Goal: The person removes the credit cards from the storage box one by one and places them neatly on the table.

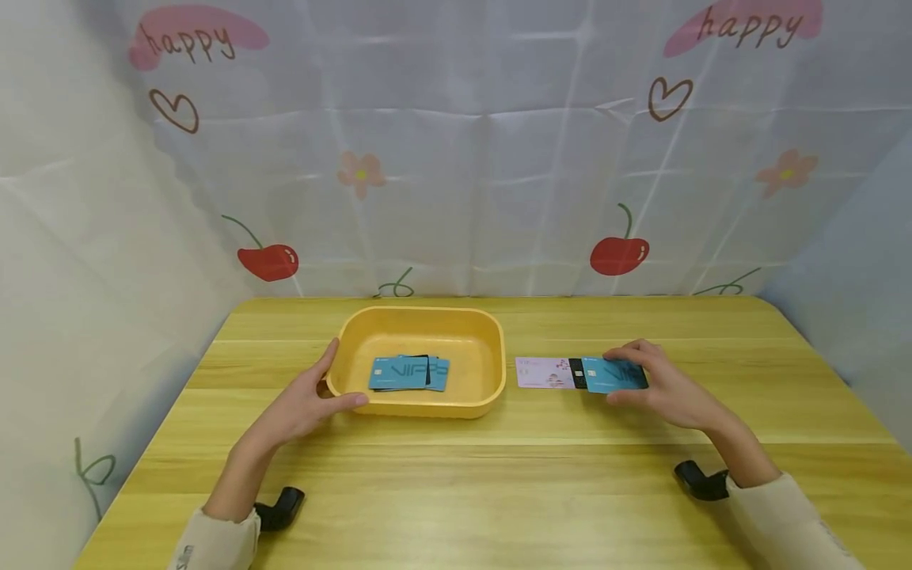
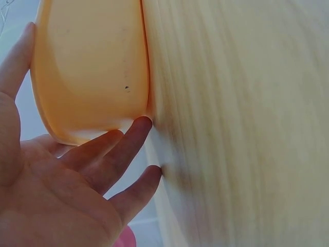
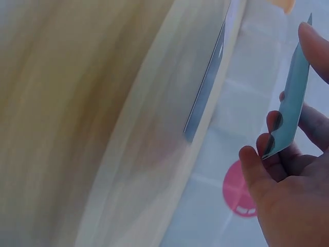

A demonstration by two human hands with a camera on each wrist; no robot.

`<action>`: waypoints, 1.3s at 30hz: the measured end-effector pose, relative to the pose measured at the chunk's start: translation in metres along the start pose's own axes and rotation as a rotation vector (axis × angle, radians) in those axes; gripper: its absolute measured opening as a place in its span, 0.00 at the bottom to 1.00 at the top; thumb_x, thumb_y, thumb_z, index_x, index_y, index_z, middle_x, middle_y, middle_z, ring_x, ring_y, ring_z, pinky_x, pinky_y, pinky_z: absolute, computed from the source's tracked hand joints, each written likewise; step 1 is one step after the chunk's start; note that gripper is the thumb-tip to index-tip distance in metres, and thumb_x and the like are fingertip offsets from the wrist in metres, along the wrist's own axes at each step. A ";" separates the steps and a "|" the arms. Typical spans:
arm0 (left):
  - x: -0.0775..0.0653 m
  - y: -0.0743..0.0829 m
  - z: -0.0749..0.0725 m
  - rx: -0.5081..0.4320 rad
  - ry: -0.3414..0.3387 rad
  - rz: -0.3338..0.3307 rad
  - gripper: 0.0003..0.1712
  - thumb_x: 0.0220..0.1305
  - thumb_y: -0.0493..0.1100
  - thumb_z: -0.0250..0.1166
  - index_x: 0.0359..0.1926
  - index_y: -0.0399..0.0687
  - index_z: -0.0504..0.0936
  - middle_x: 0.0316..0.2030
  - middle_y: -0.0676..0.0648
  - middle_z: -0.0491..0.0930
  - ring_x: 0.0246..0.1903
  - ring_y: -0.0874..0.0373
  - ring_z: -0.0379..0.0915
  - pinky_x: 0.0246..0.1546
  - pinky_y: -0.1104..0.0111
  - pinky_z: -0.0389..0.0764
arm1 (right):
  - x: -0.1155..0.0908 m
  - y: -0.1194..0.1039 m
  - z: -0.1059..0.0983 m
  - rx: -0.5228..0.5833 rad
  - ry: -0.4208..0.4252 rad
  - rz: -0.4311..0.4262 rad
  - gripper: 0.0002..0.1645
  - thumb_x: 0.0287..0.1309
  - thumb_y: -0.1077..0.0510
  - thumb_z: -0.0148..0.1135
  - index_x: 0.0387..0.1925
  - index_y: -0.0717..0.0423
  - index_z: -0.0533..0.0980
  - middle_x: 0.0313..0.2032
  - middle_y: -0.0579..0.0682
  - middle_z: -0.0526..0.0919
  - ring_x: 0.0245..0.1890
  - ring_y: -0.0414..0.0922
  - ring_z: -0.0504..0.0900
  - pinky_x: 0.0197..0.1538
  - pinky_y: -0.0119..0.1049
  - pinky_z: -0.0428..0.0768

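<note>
Though fingers intrude, the card seemingly reads "VIP".

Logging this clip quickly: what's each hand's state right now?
Left hand: open, touching the yellow tray.
Right hand: closed, pinching a blue card.

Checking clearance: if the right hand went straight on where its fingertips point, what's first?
Likely the yellow tray, right wall; the right hand and its blue card look raised enough to clear the pale pink card. Exact height unclear.
</note>
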State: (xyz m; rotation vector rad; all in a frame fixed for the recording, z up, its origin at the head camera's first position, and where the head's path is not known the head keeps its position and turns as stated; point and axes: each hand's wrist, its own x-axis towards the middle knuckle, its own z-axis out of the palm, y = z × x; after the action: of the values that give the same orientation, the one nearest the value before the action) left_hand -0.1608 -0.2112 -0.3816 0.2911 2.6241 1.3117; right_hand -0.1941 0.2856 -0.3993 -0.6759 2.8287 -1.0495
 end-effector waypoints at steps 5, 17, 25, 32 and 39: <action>0.008 -0.023 0.001 0.007 0.004 0.006 0.58 0.54 0.57 0.65 0.71 0.50 0.33 0.69 0.38 0.44 0.61 0.44 0.56 0.55 0.52 0.63 | -0.007 0.009 -0.009 -0.004 -0.007 0.030 0.33 0.50 0.51 0.68 0.56 0.59 0.69 0.52 0.55 0.63 0.49 0.53 0.60 0.46 0.47 0.65; 0.007 -0.029 0.005 0.018 0.023 -0.008 0.59 0.52 0.61 0.65 0.71 0.56 0.34 0.67 0.41 0.50 0.54 0.50 0.63 0.48 0.59 0.69 | -0.013 0.037 -0.029 -0.034 -0.028 0.081 0.36 0.48 0.51 0.69 0.55 0.63 0.68 0.52 0.59 0.66 0.45 0.51 0.64 0.44 0.41 0.68; 0.009 -0.028 0.002 0.019 0.020 -0.002 0.59 0.52 0.61 0.65 0.71 0.56 0.34 0.66 0.40 0.53 0.51 0.50 0.66 0.43 0.61 0.70 | -0.015 0.055 -0.040 -0.057 -0.061 0.096 0.36 0.47 0.51 0.70 0.55 0.65 0.68 0.51 0.61 0.66 0.45 0.52 0.65 0.43 0.42 0.69; 0.010 -0.029 0.004 0.013 0.017 0.006 0.60 0.52 0.60 0.65 0.71 0.52 0.34 0.67 0.40 0.51 0.55 0.49 0.63 0.50 0.57 0.68 | -0.014 0.070 -0.052 -0.053 -0.102 0.145 0.38 0.46 0.51 0.70 0.56 0.66 0.68 0.54 0.61 0.68 0.49 0.54 0.64 0.46 0.36 0.66; 0.008 -0.028 0.003 0.011 0.025 -0.003 0.59 0.52 0.61 0.66 0.72 0.53 0.35 0.67 0.41 0.51 0.55 0.50 0.63 0.48 0.58 0.69 | -0.013 0.073 -0.046 -0.082 -0.116 0.119 0.37 0.46 0.52 0.70 0.54 0.67 0.69 0.52 0.65 0.67 0.47 0.57 0.65 0.47 0.51 0.66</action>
State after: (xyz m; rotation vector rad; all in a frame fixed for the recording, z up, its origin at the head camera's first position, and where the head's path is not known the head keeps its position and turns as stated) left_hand -0.1707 -0.2236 -0.4066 0.2736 2.6518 1.3083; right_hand -0.2189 0.3679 -0.4112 -0.5471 2.7855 -0.8522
